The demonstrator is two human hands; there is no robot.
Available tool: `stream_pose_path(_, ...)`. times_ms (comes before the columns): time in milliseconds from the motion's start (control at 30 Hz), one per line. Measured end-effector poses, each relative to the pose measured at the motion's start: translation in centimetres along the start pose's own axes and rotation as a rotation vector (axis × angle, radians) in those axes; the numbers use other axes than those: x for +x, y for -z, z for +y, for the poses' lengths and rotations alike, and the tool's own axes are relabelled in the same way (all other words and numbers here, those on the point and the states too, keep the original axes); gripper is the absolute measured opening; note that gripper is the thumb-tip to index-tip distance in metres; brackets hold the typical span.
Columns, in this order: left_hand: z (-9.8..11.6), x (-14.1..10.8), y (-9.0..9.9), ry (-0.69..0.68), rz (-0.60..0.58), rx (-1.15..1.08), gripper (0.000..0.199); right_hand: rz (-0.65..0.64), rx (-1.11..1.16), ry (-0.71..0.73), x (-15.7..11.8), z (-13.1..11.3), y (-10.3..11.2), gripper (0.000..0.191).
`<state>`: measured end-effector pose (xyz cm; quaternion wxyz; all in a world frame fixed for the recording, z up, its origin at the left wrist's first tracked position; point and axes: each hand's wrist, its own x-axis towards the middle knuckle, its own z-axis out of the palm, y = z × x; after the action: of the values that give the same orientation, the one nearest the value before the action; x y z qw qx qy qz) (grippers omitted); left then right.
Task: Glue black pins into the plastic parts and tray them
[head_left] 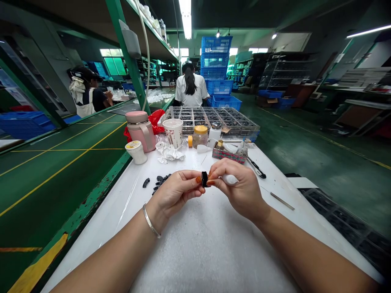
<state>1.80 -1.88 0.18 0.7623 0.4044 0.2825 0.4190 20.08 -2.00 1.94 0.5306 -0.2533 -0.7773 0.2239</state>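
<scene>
Above the middle of the white table (pixel 195 252), my left hand (pixel 180 187) pinches a small black part (pixel 204 179) between thumb and fingers. My right hand (pixel 235 183) is closed around a small white bottle (pixel 229 179) and meets the black part from the right; its fingertips touch or nearly touch it. Whatever tip the bottle has is hidden by the fingers. Several loose black pieces (pixel 146 182) lie on the table behind my left hand, partly covered by it.
Behind the hands stand a pink mug (pixel 141 132), a paper cup (pixel 173 132), a yellow-lidded jar (pixel 200 136), a small box of bottles (pixel 229 154) and divided trays (pixel 214 120). A metal tool (pixel 282 201) lies right. Two people sit further away.
</scene>
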Motion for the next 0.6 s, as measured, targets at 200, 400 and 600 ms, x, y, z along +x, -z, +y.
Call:
stream_pose_path(200,-0.1,0.0,0.0,-0.001,0.01,0.021,0.013,-0.026,-0.101,0.135,0.0,0.1,0.0,0.014)
stream_pose_path(400,-0.2,-0.1,0.1,0.008,0.022,0.039,0.013,-0.073,-0.144,0.1,0.1,0.5,0.2,0.016)
stream_pose_path(600,-0.2,-0.1,0.3,-0.017,0.045,0.101,0.022,-0.062,-0.138,0.035,0.0,1.1,0.2,0.017)
